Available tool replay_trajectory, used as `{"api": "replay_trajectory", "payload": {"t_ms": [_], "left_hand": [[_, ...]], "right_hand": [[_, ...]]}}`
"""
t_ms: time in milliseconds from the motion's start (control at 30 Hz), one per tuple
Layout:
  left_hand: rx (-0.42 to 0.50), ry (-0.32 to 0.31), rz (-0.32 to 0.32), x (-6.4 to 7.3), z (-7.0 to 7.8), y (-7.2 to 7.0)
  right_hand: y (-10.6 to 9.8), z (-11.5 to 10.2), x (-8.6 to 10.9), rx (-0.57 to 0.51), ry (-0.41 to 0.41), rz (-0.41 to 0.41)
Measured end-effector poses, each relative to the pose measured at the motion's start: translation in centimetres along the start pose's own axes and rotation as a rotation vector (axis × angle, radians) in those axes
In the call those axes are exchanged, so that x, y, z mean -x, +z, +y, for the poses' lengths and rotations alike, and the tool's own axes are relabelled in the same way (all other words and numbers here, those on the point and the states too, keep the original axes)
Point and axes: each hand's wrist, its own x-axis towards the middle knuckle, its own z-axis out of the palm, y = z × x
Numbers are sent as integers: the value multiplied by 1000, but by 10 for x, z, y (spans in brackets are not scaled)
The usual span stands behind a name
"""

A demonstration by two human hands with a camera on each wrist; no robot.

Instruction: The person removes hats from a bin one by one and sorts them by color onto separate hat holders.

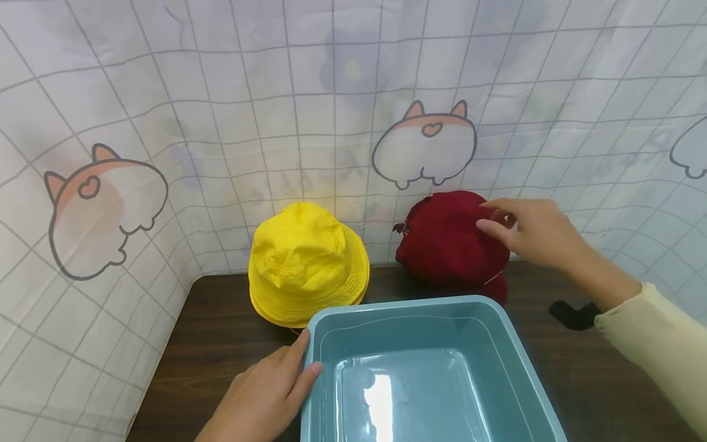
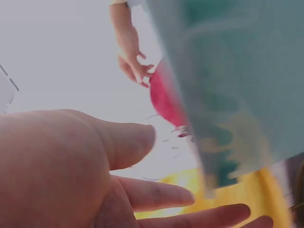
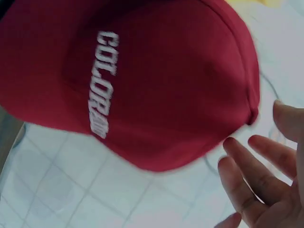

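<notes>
In the head view, a light blue plastic basin [image 1: 409, 302] stands at the front of the table. My left hand [image 1: 265, 393] rests at its left rim, thumb tip over the edge and fingers along the outside; the left wrist view shows these fingers extended. Behind the basin at the right is a dark red baseball cap [image 1: 450, 236], with white lettering [image 3: 102, 85] on its front. My right hand [image 1: 536, 230] is at the cap's right side, fingers loosely bent and parted, fingertips right at the crown's edge. Nothing sits between them in the right wrist view.
A yellow bucket hat [image 1: 304, 264] stands behind the basin's left corner, close to the wall. A small black item [image 1: 574, 314] lies on the dark wooden table [image 1: 188, 344] under the right forearm. A checked cloth [image 1: 309, 123] with cartoon animals hangs at the back and sides.
</notes>
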Motion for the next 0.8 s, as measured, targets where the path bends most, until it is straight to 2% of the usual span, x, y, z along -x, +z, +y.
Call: {"api": "replay_trajectory", "payload": {"t_ms": [133,233,367,500,633,800], "left_hand": [[-127,70,120,-6,14,-19],[-107,187,176,-21,25,-36],[-34,332,179,-54,38,-61],[4,416,154,-93,53,-77],[32,419,117,-132,69,-82],[86,336,65,-173,88,-80]], "right_hand": [[-12,23,13,-86,116,2],[-13,45,27,-188,249,-26],[-7,75,47,-374,399,-79],[11,101,67,-536,493,-140],[34,118,85,-704,574,-208],[64,127,99,-834,602,-276]]}}
